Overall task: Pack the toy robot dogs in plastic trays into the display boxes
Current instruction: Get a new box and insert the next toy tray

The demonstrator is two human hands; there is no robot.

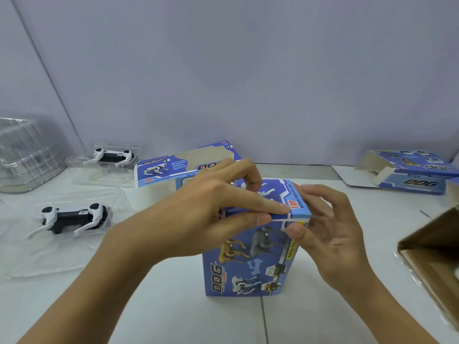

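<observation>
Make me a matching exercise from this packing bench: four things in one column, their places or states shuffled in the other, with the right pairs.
Things
1. upright display box
2. near toy dog
3. brown carton
4. flattened box

Places or states
A. far right, lying flat on the table
B. right edge, open
C. centre, its top flap pinched by left hand and right hand
D. left, lying in a clear tray

Pairs: 1-C, 2-D, 3-B, 4-A
</observation>
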